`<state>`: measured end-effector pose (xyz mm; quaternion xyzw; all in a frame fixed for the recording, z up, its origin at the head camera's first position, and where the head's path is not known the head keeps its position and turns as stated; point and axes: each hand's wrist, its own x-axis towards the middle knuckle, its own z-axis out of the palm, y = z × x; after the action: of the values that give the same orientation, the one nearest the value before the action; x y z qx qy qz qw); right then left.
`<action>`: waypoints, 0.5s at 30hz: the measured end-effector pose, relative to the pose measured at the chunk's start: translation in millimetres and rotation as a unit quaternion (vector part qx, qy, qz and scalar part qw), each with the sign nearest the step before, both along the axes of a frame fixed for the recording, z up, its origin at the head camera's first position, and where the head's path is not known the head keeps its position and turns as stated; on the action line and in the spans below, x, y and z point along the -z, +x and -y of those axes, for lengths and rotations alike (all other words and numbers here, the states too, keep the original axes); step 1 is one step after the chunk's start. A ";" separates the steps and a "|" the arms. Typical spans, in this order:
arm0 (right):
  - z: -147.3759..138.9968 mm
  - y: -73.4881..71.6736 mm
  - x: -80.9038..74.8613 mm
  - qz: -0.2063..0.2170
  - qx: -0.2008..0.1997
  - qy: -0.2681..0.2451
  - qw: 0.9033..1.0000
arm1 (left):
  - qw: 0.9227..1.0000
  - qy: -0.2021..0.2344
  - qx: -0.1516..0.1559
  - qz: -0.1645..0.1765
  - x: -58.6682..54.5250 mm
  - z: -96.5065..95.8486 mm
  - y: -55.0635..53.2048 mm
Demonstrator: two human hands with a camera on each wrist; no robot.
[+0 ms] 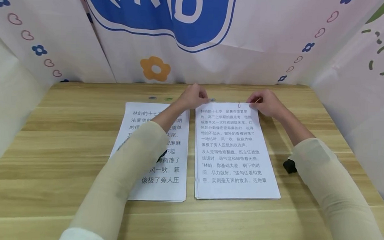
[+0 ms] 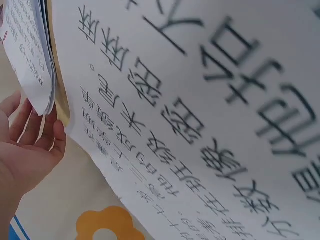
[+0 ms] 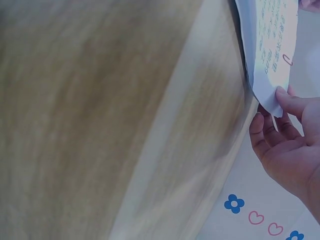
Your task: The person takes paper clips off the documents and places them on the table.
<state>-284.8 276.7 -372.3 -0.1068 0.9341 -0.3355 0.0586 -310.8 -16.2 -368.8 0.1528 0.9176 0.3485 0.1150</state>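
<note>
A stack of printed sheets (image 1: 232, 151) lies on the right in the head view, with a red paper clip (image 1: 239, 104) on its top edge. My left hand (image 1: 193, 96) holds the top left corner. In the left wrist view its fingers (image 2: 37, 130) are curled at that corner, partly behind the sheets. At the top right corner, my right hand (image 1: 267, 103) pinches the same stack, thumb (image 3: 289, 100) on the printed face and fingers behind. A second printed stack (image 1: 165, 191) lies to the left, partly covered by my left forearm.
Behind the stacks, a blue paper clip (image 1: 152, 98), a green paper clip (image 1: 168, 99) and another blue paper clip (image 1: 212, 99) lie on the wooden table (image 1: 46, 156). A printed cloth backdrop (image 1: 123, 58) rises at the table's far edge.
</note>
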 end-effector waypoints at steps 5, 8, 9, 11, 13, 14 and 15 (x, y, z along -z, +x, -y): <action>-0.8 1.1 0.2 0.001 0.003 -0.008 1.000 | 0.999 -0.006 0.030 0.010 -3.1 8.0 5.1; -0.9 1.0 0.2 0.000 0.003 -0.010 1.000 | 1.000 0.000 0.027 0.016 -3.0 11.8 7.0; -0.9 0.9 0.2 0.000 0.003 -0.010 1.000 | 1.000 0.003 0.026 0.016 -2.8 12.8 7.6; -0.8 0.5 0.2 -0.001 0.002 -0.011 1.000 | 1.000 0.009 0.023 0.013 -2.5 14.3 8.4; -0.4 0.2 -0.1 -0.001 0.002 -0.011 1.000 | 1.000 0.012 0.024 0.005 -2.0 15.4 8.3; -0.2 0.1 -0.4 -0.001 0.002 -0.011 1.000 | 1.000 0.014 0.026 0.001 -2.0 15.8 8.3; 0.2 0.1 -0.7 0.000 0.003 -0.011 1.000 | 0.999 0.015 0.029 -0.003 -2.2 16.2 8.4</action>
<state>-284.7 276.5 -371.6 -0.1048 0.9307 -0.3459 0.0561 -302.5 -32.3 -366.6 0.1820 0.9076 0.3586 0.1204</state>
